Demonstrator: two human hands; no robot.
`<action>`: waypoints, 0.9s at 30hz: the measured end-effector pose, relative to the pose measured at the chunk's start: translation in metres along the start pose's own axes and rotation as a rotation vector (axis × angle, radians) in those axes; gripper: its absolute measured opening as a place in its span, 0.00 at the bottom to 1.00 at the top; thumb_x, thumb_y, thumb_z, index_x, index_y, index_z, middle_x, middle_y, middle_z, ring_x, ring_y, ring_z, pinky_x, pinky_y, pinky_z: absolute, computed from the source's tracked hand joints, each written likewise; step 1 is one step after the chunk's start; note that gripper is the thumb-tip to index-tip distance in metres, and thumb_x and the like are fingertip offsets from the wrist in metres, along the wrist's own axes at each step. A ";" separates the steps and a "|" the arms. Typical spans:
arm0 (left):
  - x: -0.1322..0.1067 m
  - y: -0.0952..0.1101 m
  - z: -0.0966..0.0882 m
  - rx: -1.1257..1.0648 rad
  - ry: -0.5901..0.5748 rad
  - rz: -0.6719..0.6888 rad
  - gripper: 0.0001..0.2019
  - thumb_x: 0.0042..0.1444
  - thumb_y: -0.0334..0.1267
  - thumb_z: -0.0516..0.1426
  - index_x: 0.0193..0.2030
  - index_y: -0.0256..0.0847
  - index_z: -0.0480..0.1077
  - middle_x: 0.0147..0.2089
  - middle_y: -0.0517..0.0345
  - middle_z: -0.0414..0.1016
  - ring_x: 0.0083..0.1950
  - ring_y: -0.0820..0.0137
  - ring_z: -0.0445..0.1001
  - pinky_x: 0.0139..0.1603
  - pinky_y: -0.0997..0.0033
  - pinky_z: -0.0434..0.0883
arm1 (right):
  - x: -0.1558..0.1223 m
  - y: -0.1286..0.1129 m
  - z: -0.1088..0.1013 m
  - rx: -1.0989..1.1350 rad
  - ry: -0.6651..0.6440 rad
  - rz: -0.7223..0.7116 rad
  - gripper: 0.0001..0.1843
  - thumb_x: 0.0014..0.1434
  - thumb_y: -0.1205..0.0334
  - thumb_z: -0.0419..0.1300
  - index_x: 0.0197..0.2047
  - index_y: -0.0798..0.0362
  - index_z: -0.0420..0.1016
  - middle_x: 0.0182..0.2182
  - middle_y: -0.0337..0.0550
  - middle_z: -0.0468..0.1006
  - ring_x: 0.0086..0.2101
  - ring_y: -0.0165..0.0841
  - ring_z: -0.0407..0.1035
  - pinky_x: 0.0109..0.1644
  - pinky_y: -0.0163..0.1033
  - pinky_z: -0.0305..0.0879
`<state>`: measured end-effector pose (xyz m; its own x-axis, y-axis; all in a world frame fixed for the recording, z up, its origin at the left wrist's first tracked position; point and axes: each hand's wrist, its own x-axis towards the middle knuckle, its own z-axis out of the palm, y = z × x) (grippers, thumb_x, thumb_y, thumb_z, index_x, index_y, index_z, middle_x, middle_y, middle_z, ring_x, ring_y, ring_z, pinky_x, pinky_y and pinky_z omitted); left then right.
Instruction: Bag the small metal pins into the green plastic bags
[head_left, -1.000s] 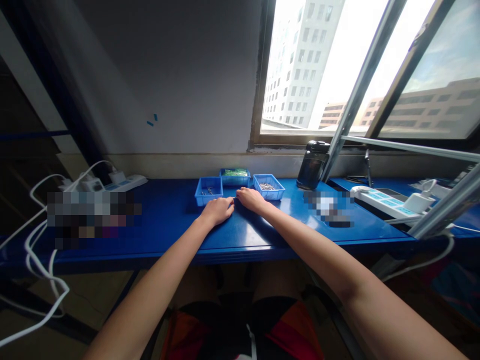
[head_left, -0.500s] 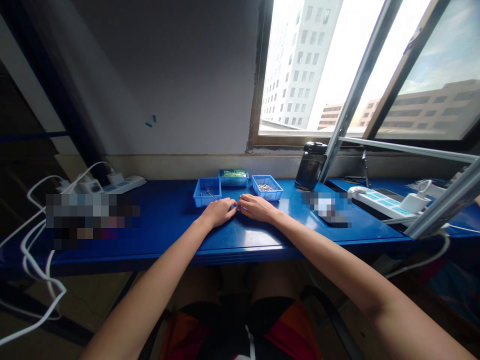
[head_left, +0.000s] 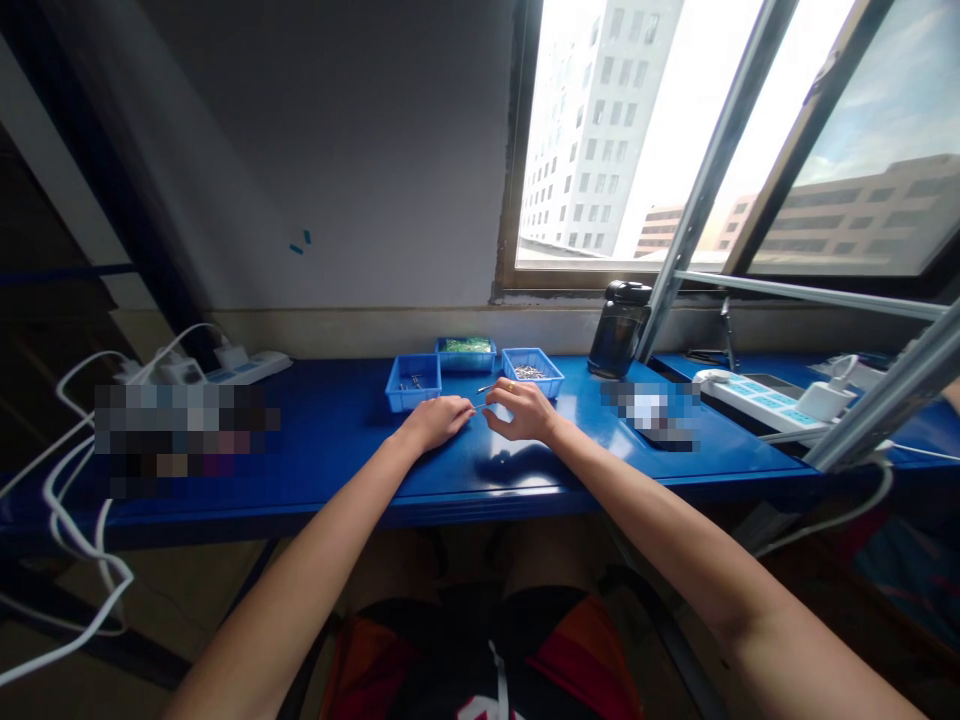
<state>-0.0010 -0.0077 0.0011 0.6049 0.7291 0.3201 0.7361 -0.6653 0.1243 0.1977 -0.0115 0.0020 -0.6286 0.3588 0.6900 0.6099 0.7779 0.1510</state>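
Observation:
My left hand (head_left: 439,422) rests on the blue table, its fingers closed, and a thin pale strip (head_left: 479,407) juts from the fingertips. Facing it, my right hand (head_left: 521,410) is raised slightly, with fingers curled and a ring on one. A small slim metal piece (head_left: 486,388) sticks out at its fingertips; its exact kind is too small to tell. Just beyond my left hand stands a blue bin (head_left: 415,400) with a few metal pieces. Behind my right hand, another blue bin (head_left: 553,383) holds many small metal parts. A third bin (head_left: 466,364) contains green packaging.
A dark bottle (head_left: 619,330) stands at the back right beside a metal frame post (head_left: 701,200). Power strips lie at the right (head_left: 757,402) and left (head_left: 251,368), with white cables hanging left. Blurred items lie on the blue table (head_left: 322,450) at both sides.
My right hand has lifted and drawn slightly right, away from my left hand, its fingers more arched. The thin strip and metal piece show more clearly between the hands. My left hand stays put.

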 end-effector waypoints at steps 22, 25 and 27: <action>0.000 0.001 -0.002 -0.071 0.174 0.049 0.13 0.60 0.41 0.47 0.45 0.43 0.70 0.40 0.56 0.72 0.37 0.70 0.72 0.36 0.74 0.66 | 0.005 0.005 0.008 0.214 -0.290 0.232 0.13 0.62 0.61 0.48 0.39 0.55 0.73 0.37 0.46 0.75 0.37 0.30 0.68 0.41 0.32 0.59; 0.000 0.001 -0.002 -0.106 0.160 0.075 0.12 0.58 0.40 0.49 0.44 0.44 0.70 0.37 0.58 0.72 0.35 0.71 0.71 0.34 0.75 0.66 | 0.006 0.004 0.006 0.251 -0.324 0.233 0.14 0.63 0.61 0.48 0.39 0.55 0.74 0.36 0.47 0.76 0.37 0.30 0.69 0.40 0.31 0.59; 0.000 0.001 -0.002 -0.123 0.154 0.086 0.12 0.57 0.40 0.49 0.43 0.44 0.71 0.37 0.58 0.72 0.34 0.72 0.71 0.35 0.74 0.66 | 0.006 0.003 0.005 0.255 -0.341 0.242 0.14 0.62 0.61 0.49 0.38 0.56 0.75 0.35 0.47 0.77 0.36 0.30 0.69 0.39 0.31 0.59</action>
<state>-0.0009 -0.0087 0.0030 0.6035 0.6420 0.4728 0.6356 -0.7454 0.2009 0.1933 -0.0039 0.0031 -0.6318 0.6603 0.4060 0.6470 0.7377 -0.1929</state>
